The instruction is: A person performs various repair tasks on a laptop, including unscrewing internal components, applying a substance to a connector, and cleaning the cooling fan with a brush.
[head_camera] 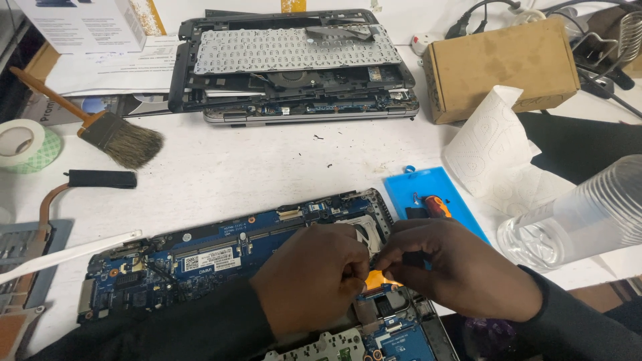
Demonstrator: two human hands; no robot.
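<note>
Two bare hands in view: left hand (311, 277), right hand (461, 267). No gloves, rings or watch showing on either. Both arms covered by long black sleeves, plain, matte fabric, no visible print or stripe. Left sleeve (167, 327) ends at the wrist, slightly bunched. Right sleeve (582, 321) shows a snug cuff edge at the wrist.
</note>
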